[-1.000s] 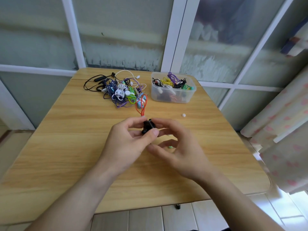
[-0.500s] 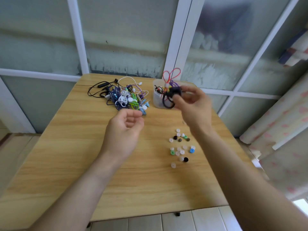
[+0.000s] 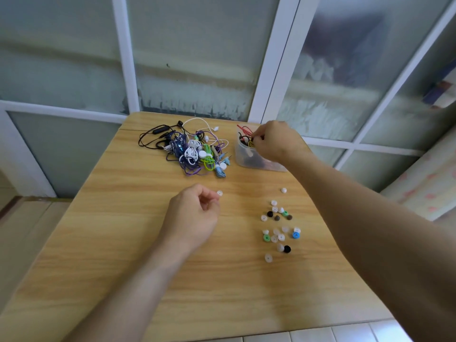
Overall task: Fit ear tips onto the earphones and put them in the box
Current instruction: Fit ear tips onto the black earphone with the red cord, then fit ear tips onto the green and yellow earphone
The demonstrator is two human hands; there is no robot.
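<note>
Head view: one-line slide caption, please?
Right hand lowers earphones into the clear box; left hand hovers beside a white ear tip.

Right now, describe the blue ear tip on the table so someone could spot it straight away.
Start at the clear box at the table's far right, then come toward the near edge to the loose ear tips. The blue ear tip lies on their right side, the only blue among white, green and black.
</note>
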